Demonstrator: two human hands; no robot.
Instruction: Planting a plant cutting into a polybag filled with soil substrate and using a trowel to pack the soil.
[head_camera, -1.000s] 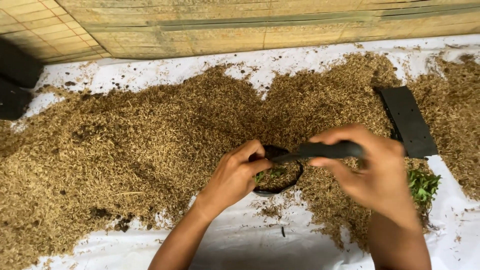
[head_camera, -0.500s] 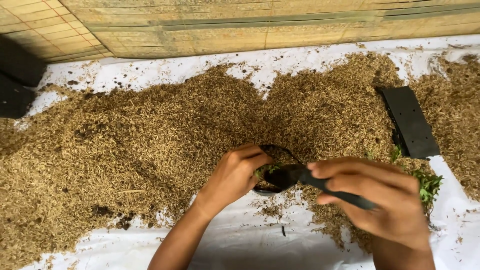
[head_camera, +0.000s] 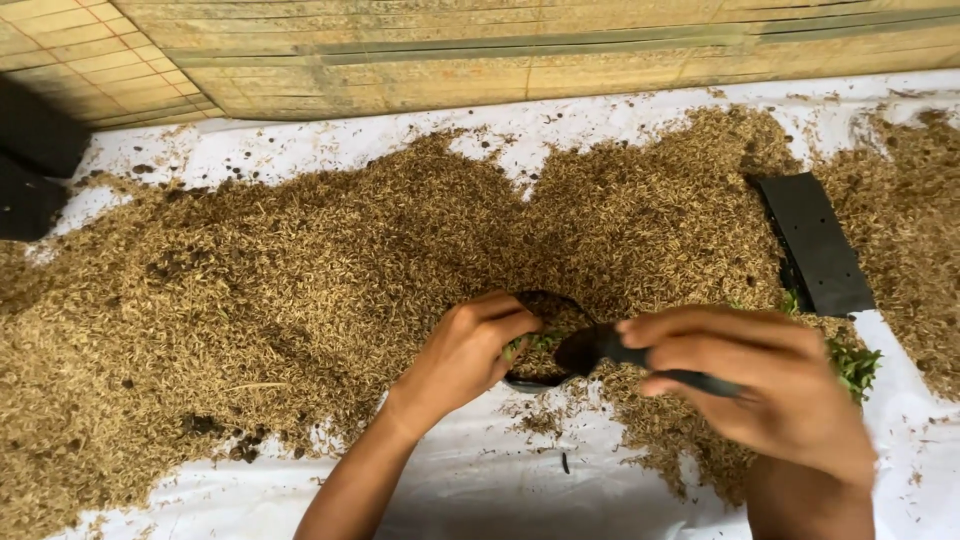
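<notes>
Steadying small round black plastic pot with my left hand, fingers curled on its nine-o'clock rim. My right hand, at three o'clock, grips black scoop. Pot likely light, thin-walled; best held by rim.

Lighting: soft, even daylight, no glare. Shadows: faint, under right hand on white sheet. Focus: husk pile sharp; right hand slightly motion-blurred.

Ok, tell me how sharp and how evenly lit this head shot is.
Head view: soft, even daylight, no glare; the husk pile is crisp; the right hand with its dark scoop looks slightly motion-blurred; the left hand on the small black pot is sharper; faint shadow beneath both forearms.
</notes>
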